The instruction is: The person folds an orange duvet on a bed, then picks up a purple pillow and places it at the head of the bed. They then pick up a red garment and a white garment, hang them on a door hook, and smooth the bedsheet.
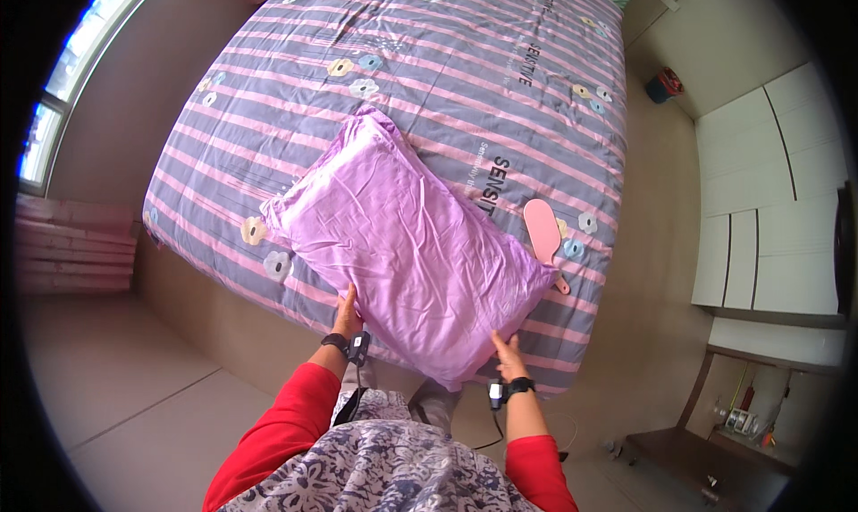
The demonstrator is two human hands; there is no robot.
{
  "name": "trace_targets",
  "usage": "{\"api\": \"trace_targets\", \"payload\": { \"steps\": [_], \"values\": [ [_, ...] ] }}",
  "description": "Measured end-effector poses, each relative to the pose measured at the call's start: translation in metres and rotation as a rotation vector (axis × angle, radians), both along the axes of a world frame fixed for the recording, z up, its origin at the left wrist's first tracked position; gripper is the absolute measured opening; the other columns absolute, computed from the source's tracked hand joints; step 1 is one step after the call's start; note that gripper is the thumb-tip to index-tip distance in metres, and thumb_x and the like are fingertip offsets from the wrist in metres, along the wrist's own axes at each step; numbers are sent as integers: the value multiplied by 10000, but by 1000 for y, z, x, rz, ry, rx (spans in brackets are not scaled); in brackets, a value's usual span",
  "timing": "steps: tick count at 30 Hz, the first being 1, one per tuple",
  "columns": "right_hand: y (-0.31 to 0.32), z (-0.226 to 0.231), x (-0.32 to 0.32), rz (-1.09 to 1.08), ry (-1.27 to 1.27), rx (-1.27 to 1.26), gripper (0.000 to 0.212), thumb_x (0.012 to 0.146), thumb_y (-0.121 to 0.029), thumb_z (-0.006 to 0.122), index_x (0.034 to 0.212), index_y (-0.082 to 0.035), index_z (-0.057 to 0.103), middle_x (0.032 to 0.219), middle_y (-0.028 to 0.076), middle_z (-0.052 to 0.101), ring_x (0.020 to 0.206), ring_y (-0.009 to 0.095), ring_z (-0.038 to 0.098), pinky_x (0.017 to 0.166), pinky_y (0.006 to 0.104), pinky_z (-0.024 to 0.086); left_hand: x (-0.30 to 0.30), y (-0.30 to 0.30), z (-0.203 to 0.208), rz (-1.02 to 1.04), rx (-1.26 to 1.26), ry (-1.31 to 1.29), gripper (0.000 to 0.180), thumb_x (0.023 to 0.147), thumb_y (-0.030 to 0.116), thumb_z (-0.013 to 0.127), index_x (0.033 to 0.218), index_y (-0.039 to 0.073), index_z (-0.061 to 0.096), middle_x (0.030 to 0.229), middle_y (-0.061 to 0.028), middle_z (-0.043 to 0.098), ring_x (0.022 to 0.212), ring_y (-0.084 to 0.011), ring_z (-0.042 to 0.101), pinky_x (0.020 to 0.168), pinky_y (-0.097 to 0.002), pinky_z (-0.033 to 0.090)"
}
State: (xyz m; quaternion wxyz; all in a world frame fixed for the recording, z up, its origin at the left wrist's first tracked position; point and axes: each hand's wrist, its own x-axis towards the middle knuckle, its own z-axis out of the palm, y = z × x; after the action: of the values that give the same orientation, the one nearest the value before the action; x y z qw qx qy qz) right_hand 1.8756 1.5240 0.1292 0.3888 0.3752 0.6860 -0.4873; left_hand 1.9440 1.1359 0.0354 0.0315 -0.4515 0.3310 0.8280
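Note:
A pillow in a shiny, wrinkled purple case (398, 235) lies aslant near the front edge of the bed, its near end reaching toward my body. My left hand (349, 316) holds its near-left edge, thumb on top and the other fingers mostly hidden beneath. At the near-right edge my right hand (510, 357) grips the case in the same manner. Loose fabric bunches at the pillow's far end. A pink paddle-shaped thing with a handle (542, 230) lies just right of the pillow, whose right corner partly covers it.
Under the pillow spreads a grey and pink striped bedsheet (456, 56) with flower prints. A window (67, 74) and pink curtain (76, 244) are at left. White cabinets (746, 163), a dark wooden stand (684, 458) and a small bin (663, 86) stand at right.

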Motion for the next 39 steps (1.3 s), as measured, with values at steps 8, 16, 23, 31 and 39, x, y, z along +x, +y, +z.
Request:
{"api": "trace_targets", "payload": {
  "steps": [8, 16, 23, 31, 39],
  "values": [
    [0, -40, -30, 184, 502, 181, 1135, 643, -459, 776, 1391, 71, 107, 1412, 268, 237, 1316, 333, 258, 1076, 416, 223, -24, 55, 48, 43, -93, -160, 626, 721, 367, 723, 1189, 2, 526, 1100, -103, 593, 963, -219, 566, 851, -356, 441],
    [4, 32, -124, 758, 847, 291, 1036, 684, -601, 663, 1401, -8, 207, 1403, 248, 291, 1322, 367, 250, 1070, 450, 237, -51, 76, 159, 40, -276, 116, 492, 757, 189, 632, 1177, -37, 511, 1054, -120, 595, 931, -243, 580, 794, -353, 470],
    [15, 50, -137, 762, 785, 244, 902, 693, -496, 702, 1331, 29, 341, 1350, 254, 366, 1262, 373, 350, 1028, 424, 321, -27, 56, 246, 211, -359, 305, 490, 726, 138, 612, 1174, -25, 499, 1048, -113, 572, 924, -241, 561, 833, -330, 445],
    [114, -26, -157, 855, 761, 681, 811, 704, -217, 690, 1382, -69, 270, 1329, 226, 375, 1206, 394, 379, 984, 472, 344, 49, 102, 293, 245, -517, 161, 574, 746, 261, 600, 1240, 9, 452, 1140, -99, 534, 1024, -253, 517, 883, -357, 415],
    [180, -66, -188, 974, 991, 298, 328, 804, -142, 465, 1117, -45, 472, 990, 215, 584, 934, 384, 566, 793, 474, 458, 83, 285, 340, 464, -489, 226, 547, 890, 389, 461, 1273, 0, 425, 1226, -105, 504, 1118, -217, 485, 955, -353, 383]
  ]
}}
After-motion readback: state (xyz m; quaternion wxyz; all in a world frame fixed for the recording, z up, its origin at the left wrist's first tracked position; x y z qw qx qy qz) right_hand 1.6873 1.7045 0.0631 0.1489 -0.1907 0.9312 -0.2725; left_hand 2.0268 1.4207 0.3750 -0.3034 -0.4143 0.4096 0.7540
